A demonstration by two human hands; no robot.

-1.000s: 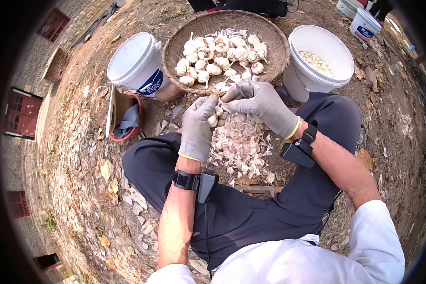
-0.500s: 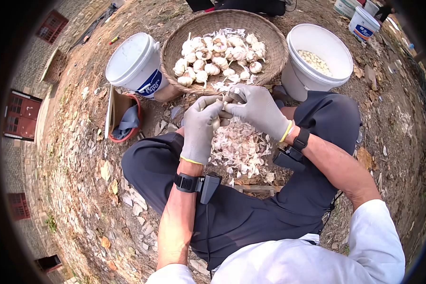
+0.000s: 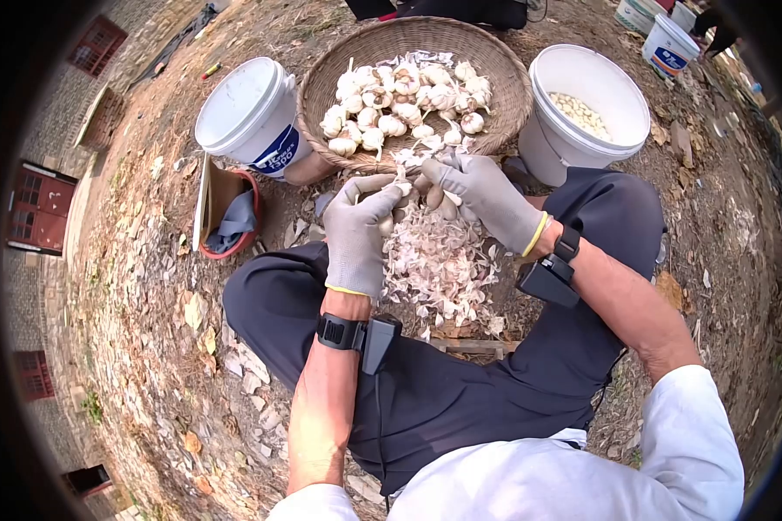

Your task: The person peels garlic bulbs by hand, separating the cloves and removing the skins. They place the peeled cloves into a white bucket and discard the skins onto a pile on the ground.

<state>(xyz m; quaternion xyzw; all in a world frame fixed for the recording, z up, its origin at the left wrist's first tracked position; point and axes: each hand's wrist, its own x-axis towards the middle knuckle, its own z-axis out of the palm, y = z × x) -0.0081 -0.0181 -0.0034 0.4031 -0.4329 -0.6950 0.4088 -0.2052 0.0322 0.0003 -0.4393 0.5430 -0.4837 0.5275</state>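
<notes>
In a grey glove, my left hand (image 3: pixel 358 234) pinches a piece of garlic (image 3: pixel 402 184) between thumb and fingers, with whitish skin sticking up from it. My right hand (image 3: pixel 488 198), gloved the same way, is a little apart from it, thumb and fingers closed; what they hold, if anything, I cannot make out. Both hands are just below the near rim of a wicker basket (image 3: pixel 504 113) that holds a heap of whole garlic bulbs (image 3: pixel 408 95). Beneath them, papery garlic skins (image 3: pixel 443 273) lie in a pile between my legs.
Right of the basket, a white bucket (image 3: pixel 617 91) contains peeled cloves (image 3: pixel 578 113). A lidded white bucket (image 3: pixel 239 104) stands to the left, near a reddish tub (image 3: pixel 250 234) with dark cloth in it. More buckets (image 3: pixel 669 43) are at the far right. Leaves and stones litter the ground.
My hands have moved apart from their meeting point. The left one has shifted slightly left and the right one slightly right, leaving the garlic piece visible at the left fingertips.
</notes>
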